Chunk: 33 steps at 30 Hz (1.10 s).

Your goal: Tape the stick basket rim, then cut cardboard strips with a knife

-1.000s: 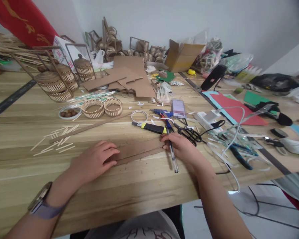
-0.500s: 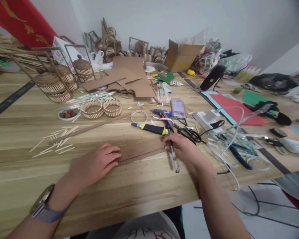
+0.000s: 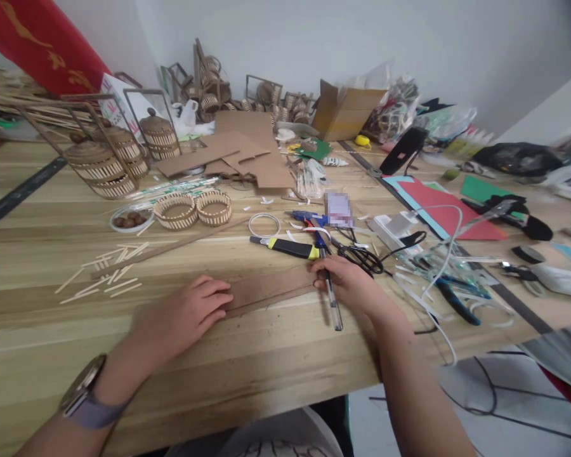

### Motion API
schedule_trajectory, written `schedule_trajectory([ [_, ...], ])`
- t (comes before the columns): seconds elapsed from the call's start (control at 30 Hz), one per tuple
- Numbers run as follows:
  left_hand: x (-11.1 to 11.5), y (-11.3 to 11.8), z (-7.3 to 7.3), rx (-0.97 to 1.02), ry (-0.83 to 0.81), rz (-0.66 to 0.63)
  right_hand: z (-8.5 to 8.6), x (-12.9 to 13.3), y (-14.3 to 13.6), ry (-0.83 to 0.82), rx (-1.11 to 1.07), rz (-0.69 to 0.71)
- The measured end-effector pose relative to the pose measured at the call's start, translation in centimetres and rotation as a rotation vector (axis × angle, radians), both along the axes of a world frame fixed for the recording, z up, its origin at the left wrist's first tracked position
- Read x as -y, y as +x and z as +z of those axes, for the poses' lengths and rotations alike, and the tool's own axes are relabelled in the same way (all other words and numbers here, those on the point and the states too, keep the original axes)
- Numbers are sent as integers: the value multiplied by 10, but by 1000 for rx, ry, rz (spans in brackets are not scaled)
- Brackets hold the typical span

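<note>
A brown cardboard strip (image 3: 266, 287) lies flat near the table's front edge, with a thin strip along its lower side. My left hand (image 3: 190, 317) rests on its left end, fingers stretched out with small gaps between them. At the right end is my right hand (image 3: 349, 285), its fingers closed round a clear pen (image 3: 332, 295) and touching the cardboard. The pen points down towards the table's front edge. Just beyond the strip lie a black and yellow utility knife (image 3: 292, 248), a blue glue gun (image 3: 302, 217) and black scissors (image 3: 364, 258).
Short wooden sticks (image 3: 118, 273) are scattered at the left. Beyond them stand two slatted rings (image 3: 175, 211), a bowl of brown balls (image 3: 132, 219) and lidded baskets (image 3: 99, 168). Cardboard sheets (image 3: 247, 146) lie at the back. A power strip (image 3: 393, 233) with cables is at the right.
</note>
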<state>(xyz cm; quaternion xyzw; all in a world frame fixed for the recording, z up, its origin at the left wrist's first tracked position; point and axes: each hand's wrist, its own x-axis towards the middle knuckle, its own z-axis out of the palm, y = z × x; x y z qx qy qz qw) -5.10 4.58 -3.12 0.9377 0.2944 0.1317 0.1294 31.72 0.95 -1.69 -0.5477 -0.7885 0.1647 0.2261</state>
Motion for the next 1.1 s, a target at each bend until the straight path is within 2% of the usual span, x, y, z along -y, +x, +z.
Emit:
schedule_trajectory([
  [0.4,0,1,2,20,-3,-13,1,-1,1,-4,8,18],
  [1.1,-2,1,4,-67,-89,11,-1,-3,3,-37,12,-2],
])
